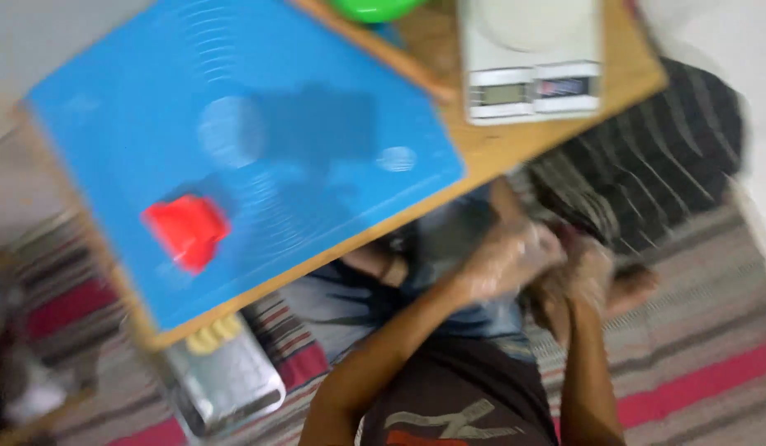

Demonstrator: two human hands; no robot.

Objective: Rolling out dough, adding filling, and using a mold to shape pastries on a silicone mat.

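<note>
One blue silicone mat lies on the wooden surface. On that mat sits one red plastic block. Beside the mat stand one white digital scale and one green plastic bowl. Two hands meet below the mat.

I'm sitting on the floor at home, at what looks like a home baking corner. Under my legs lies a striped rug in grey and pink. At 11 o'clock a low wooden table carries a blue baking mat with ringed guides and a red plastic scraper on it. At 1 o'clock there's a white kitchen scale. At 7 o'clock, a metal tin.
</note>
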